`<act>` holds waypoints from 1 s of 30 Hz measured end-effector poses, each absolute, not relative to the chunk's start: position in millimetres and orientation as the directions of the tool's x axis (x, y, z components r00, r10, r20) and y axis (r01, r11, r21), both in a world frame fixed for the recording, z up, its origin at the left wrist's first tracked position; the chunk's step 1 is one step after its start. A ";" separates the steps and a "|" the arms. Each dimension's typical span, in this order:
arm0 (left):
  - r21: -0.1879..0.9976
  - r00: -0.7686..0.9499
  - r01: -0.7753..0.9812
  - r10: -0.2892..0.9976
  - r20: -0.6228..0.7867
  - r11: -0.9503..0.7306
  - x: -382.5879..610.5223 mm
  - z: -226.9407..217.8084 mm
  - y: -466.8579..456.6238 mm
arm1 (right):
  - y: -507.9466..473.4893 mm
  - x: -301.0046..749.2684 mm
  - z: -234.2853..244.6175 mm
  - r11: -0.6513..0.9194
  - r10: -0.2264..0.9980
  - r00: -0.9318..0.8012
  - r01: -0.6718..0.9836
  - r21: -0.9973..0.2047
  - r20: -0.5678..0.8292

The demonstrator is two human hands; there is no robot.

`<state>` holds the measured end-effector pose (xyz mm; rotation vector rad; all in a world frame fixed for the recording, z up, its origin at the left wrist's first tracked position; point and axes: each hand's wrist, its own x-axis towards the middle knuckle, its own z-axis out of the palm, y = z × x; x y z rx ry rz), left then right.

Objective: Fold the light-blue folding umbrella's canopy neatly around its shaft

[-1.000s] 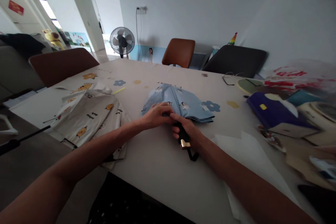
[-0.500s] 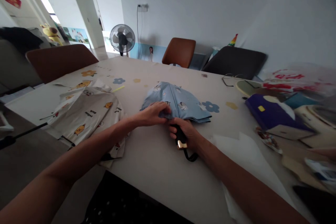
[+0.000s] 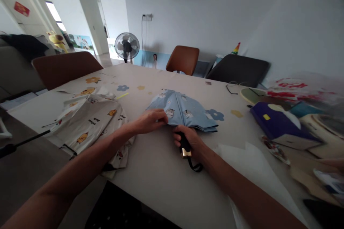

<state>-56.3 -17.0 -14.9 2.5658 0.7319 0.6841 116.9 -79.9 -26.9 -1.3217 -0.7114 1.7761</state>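
Note:
A folded light-blue umbrella [image 3: 185, 111] with cartoon prints lies on the table [image 3: 161, 171] in front of me. My right hand [image 3: 189, 137] is closed around its black handle [image 3: 185, 147], which has a gold band and a black wrist loop. My left hand [image 3: 149, 121] pinches the blue canopy cloth at its near edge, right beside the handle. A second umbrella [image 3: 88, 121], white with yellow prints, lies folded flat to the left, untouched.
Brown chairs [image 3: 66, 68] stand at the left and far side, a black chair [image 3: 238, 68] at the far right. The table's right end holds a purple box [image 3: 279, 125], glasses [image 3: 236, 86], bags and white paper [image 3: 258, 164]. A fan [image 3: 127, 45] stands behind.
My left hand has slid slightly left along the blue canopy's near edge, and the cloth lies a little flatter. The right hand keeps its hold on the handle.

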 end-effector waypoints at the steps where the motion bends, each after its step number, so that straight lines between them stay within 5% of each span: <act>1: 0.493 0.755 0.387 0.575 0.315 -0.779 -56.2 -16.6 -16.3 | -79.3 117.1 -27.9 -0.528 0.849 -0.153 -0.261 -0.808 -0.506; 19: 0.549 0.801 0.361 0.552 0.232 -0.754 -47.8 -27.5 -12.3 | -84.8 113.9 -26.1 -0.484 0.875 -0.189 -0.290 -0.826 -0.446; 25: 0.675 0.792 0.355 0.592 0.151 -0.647 -51.5 -22.3 -7.9 | -86.4 111.0 -27.1 -0.490 0.872 -0.133 -0.239 -0.839 -0.471; 30: 0.635 0.494 0.451 0.768 0.407 -0.627 -30.0 -5.2 -14.6 | -91.6 105.6 -33.0 -0.409 0.912 -0.002 -0.100 -0.907 -0.411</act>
